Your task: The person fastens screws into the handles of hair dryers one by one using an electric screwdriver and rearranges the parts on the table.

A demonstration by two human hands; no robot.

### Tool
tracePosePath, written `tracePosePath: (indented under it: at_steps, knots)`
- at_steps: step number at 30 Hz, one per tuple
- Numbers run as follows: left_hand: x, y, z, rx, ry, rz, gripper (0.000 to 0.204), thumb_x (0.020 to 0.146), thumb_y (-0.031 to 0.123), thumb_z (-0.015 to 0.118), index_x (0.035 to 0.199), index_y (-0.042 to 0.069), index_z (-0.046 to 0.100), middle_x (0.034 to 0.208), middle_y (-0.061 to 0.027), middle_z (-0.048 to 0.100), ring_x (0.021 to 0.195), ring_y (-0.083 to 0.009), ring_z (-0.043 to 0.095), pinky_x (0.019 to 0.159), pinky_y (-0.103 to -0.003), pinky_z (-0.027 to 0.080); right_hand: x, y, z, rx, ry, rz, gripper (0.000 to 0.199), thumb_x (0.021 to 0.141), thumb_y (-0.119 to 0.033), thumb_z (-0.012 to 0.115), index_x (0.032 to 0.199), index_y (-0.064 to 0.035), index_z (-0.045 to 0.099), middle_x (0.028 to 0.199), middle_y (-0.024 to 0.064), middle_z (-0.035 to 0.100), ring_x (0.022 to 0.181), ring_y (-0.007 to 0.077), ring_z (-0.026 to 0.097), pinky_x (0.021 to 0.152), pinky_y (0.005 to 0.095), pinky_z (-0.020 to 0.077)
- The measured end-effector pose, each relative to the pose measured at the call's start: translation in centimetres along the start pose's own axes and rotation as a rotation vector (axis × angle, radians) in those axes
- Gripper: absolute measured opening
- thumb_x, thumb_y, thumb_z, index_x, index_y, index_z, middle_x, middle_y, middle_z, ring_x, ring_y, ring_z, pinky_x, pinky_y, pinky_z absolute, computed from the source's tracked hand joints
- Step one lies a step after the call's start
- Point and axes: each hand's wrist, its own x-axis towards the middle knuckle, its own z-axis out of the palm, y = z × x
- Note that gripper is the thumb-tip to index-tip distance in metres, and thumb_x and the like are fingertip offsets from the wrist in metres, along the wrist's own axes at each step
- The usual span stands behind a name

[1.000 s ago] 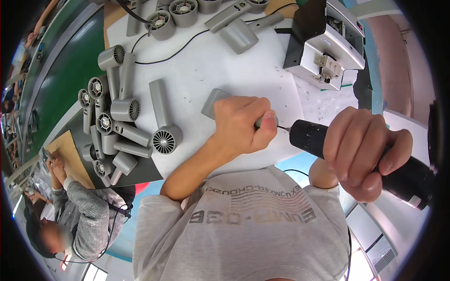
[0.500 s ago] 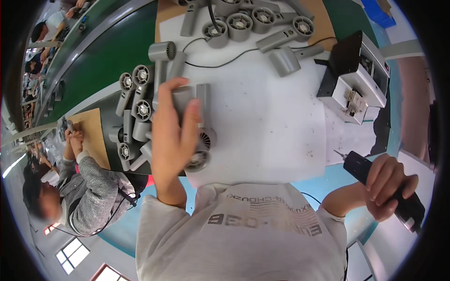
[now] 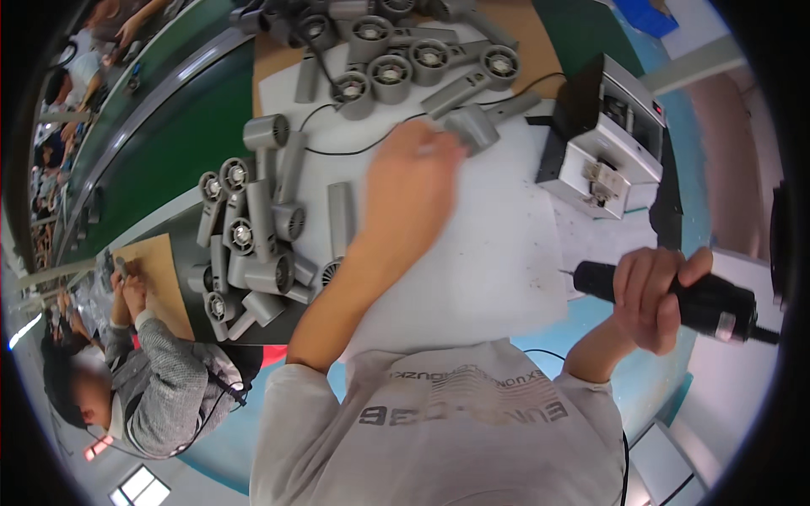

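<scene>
At lower right, the right hand is clenched around a black electric screwdriver, held off the white mat, seemingly parked clear. At centre, the left hand reaches up the frame, fingers at a grey dryer shell; blur hides whether it grips. More grey shells lie heaped at left, within reach.

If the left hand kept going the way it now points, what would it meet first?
The left hand points up-right across the white table. First in line is most likely the grey hair-dryer body at its blurred fingertips; it may already be touching it.
</scene>
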Motion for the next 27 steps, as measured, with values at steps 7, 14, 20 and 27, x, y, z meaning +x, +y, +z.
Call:
tracePosePath:
  at_steps: [7,14,20,27]
  knots:
    - [9.8,2.6,10.9,0.508,-0.034,0.16,0.047,0.067,0.013,0.076,0.109,-0.001,0.059,0.092,-0.0099,0.063,0.094,-0.0244,0.059,0.082,-0.054,0.039,2.8,0.2,-2.8,-0.19,0.094,-0.222,0.031,0.09,-0.008,0.046,0.121,-0.0071,0.049,0.06,-0.0031,0.035,0.05,0.0082,0.034,0.054,0.0284,0.0336]
    - [8.3,2.9,8.9,0.504,0.099,0.149,0.062,0.067,0.005,0.072,0.123,-0.002,0.047,0.095,-0.0157,0.06,0.093,-0.0299,0.059,0.081,-0.05,0.042,3.2,1.4,-5.2,-0.274,0.344,-0.128,0.029,0.087,-0.002,0.048,0.116,-0.0037,0.051,0.062,0.0016,0.037,0.052,0.0115,0.034,0.054,0.0316,0.0338]
    - [5.3,5.1,6.4,-0.282,0.28,0.168,0.046,0.072,-0.004,0.056,0.117,-0.007,0.046,0.101,-0.0215,0.049,0.086,-0.0347,0.05,0.077,-0.041,0.043,3.1,2.5,-5.4,-0.363,0.389,-0.119,0.03,0.086,0.0,0.05,0.116,-0.0033,0.05,0.059,0.0009,0.036,0.049,0.0107,0.033,0.052,0.0318,0.0346]
    - [1.5,3.9,8.4,-0.74,0.471,0.246,0.034,0.076,-0.002,0.046,0.109,-0.005,0.047,0.103,-0.0189,0.049,0.086,-0.0252,0.048,0.074,-0.034,0.042,3.4,3.7,-4.9,-0.417,0.426,-0.078,0.028,0.083,0.0,0.053,0.111,-0.0014,0.049,0.057,0.0013,0.036,0.046,0.0109,0.033,0.048,0.031,0.0347]
